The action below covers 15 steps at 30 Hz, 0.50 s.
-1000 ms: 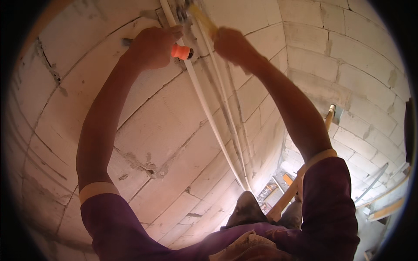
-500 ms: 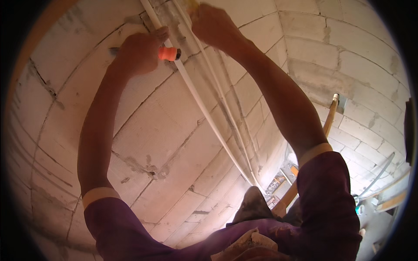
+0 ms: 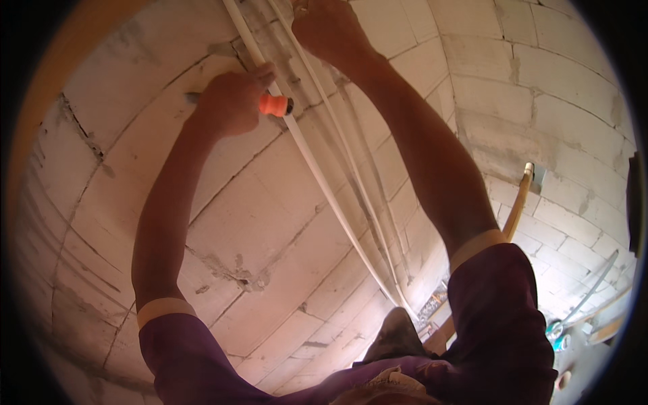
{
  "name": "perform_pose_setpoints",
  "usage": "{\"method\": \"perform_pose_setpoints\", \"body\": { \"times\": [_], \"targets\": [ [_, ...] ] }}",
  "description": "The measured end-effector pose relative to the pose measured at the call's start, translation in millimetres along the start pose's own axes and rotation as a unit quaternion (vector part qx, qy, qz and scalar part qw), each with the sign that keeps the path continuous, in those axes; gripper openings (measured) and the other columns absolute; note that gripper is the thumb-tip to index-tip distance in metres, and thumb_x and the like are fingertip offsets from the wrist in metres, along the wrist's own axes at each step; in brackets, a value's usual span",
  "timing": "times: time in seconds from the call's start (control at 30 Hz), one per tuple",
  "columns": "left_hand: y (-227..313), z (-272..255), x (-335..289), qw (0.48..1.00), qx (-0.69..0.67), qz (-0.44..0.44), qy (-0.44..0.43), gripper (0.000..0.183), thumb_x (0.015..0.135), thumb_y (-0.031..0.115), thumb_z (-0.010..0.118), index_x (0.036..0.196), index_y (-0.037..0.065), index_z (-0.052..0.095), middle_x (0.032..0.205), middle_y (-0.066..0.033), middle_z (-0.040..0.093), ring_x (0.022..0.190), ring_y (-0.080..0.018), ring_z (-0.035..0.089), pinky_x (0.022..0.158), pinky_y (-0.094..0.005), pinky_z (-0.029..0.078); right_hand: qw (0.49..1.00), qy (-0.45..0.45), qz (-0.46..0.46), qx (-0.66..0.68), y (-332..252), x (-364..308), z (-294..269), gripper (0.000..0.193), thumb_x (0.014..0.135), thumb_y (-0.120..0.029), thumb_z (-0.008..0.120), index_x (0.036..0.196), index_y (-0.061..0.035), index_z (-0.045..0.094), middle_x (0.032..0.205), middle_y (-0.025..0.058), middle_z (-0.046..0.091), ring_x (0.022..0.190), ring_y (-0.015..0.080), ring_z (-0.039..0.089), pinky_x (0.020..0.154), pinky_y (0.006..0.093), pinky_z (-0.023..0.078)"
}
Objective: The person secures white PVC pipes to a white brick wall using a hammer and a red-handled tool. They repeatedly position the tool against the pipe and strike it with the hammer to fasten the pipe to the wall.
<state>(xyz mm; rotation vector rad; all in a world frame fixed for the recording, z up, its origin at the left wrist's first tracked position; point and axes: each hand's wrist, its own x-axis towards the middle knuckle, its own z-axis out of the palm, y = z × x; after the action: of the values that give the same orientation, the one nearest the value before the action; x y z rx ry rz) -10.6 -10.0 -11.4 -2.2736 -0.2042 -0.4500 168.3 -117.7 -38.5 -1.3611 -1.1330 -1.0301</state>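
Orange is colouring the handle of a hand tool (image 3: 274, 105), which is lying crosswise in front of a white pipe (image 3: 324, 182) high up on the block wall (image 3: 236, 202). The left hand (image 3: 233, 104) is holding this tool: its grip is wrapping around it, with part of the orange handle and a dark end sticking out on the right. On the left side of the fist a grey, blurred end is poking out. A finger of this hand is reaching over the pipe; whether it is touching the pipe, I cannot tell. The right hand (image 3: 327, 32) is hovering at the upper edge of the view, higher than the left. Its grip is clenching into a fist, and I cannot tell what it is closing around, since the edge is cutting the view off. A second white pipe (image 3: 335, 120) is running just beside the first, on its right. Purple sleeves (image 3: 496, 290) with pale cuffs are covering the upper arms. Well apart on the right, a wooden pole (image 3: 518, 206) is slanting up before another wall (image 3: 493, 98), and a grey strip (image 3: 590, 287) is leaning farther right.
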Motion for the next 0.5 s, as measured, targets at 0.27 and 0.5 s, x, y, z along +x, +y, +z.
{"method": "perform_pose_setpoints", "body": {
  "times": [0.27,0.5],
  "targets": [
    [-8.6,0.1,-0.8,0.997,-0.024,-0.012,-0.068,0.074,0.070,-0.008,0.064,0.142,0.006,0.055,0.149,0.0054,0.052,0.092,-0.0292,0.070,0.084,-0.0395,0.058,0.964,-0.243,0.108,0.031,-9.7,-53.9,-11.7,0.023,0.095,-0.017,0.054,0.103,0.0032,0.062,0.095,0.0213,0.067,0.084,0.0372,0.067,0.078,0.0489,0.054],
    [-2.0,-5.4,3.8,0.998,-0.009,0.006,-0.059,0.071,0.070,-0.005,0.063,0.140,0.005,0.057,0.149,0.0044,0.052,0.088,-0.0284,0.070,0.084,-0.0386,0.058,0.996,0.067,-0.030,-0.045,2.8,16.0,2.8,0.033,0.100,-0.029,0.051,0.100,0.0033,0.060,0.092,0.0270,0.066,0.087,0.0457,0.066,0.070,0.0535,0.053]
  ]
}}
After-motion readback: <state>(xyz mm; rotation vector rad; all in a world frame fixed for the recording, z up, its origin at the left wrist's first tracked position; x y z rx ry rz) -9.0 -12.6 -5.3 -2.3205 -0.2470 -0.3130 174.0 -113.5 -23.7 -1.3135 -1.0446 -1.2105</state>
